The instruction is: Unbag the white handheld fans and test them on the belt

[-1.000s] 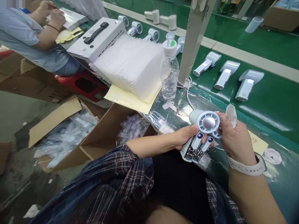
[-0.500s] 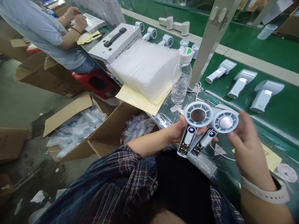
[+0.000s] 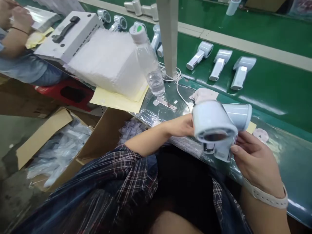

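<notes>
Two pale blue handheld devices with round heads are held up over the near edge of the bench. My left hand (image 3: 182,126) is closed on the left side of the nearer device (image 3: 213,120), its fingertips hidden behind the head. The farther device (image 3: 240,115) has its head pointing right, and my right hand (image 3: 255,159) pinches its handle between thumb and fingers. The two handles overlap below the heads, and a dark panel shows on the nearer one.
Several similar devices (image 3: 220,63) lie on the green belt. A post (image 3: 168,39), water bottle (image 3: 151,65), stack of white sheets (image 3: 109,61) and white case (image 3: 68,35) stand left. Open cartons (image 3: 44,136) hold plastic pieces. A person's arm (image 3: 14,35) is at far left.
The view has swung right. The two devices have tipped so their round faces no longer point at me. My right hand, open beside them before, has closed on the farther one.
</notes>
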`<state>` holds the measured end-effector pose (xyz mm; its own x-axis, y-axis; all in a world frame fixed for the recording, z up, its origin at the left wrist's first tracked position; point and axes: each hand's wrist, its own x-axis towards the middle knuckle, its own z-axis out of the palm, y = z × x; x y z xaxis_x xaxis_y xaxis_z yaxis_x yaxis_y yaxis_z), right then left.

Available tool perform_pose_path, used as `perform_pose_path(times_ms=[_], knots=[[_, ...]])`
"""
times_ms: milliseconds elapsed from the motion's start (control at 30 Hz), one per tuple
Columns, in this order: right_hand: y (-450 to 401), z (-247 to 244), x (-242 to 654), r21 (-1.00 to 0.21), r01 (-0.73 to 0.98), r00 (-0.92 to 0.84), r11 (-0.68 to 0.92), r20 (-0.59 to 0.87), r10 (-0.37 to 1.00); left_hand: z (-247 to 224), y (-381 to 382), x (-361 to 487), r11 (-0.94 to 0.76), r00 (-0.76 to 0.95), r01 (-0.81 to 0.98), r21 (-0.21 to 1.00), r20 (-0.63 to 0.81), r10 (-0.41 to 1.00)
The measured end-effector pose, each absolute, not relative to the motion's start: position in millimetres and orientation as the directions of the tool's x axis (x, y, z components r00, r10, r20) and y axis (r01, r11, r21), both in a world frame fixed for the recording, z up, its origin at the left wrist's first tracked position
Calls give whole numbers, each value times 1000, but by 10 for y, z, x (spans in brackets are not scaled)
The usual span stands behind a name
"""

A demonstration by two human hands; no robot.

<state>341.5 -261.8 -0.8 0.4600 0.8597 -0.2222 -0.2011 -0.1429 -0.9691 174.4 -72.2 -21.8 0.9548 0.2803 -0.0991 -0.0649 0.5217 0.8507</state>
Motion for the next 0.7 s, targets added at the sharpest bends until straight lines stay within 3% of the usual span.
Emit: perform_pose_path(times_ms=[100, 200, 400, 700], knots=[[-2843, -122, 3436, -916, -365, 395, -164, -312, 864, -361, -769, 1872, 422, 934, -179, 889, 18, 356], [-2950, -218, 3353, -868, -471, 354, -156, -348, 868, -364, -869, 2016, 482, 877, -264, 836, 0, 480], [-2940, -261, 3242, -925, -373, 608, 77, -181, 773, -303, -1229, 2160, 596, 944, -164, 786, -50, 326], [-2859, -173, 3210, -926, -368, 595, 87, -163, 787, -270, -1171, 2003, 524, 962, -139, 840, -12, 274]])
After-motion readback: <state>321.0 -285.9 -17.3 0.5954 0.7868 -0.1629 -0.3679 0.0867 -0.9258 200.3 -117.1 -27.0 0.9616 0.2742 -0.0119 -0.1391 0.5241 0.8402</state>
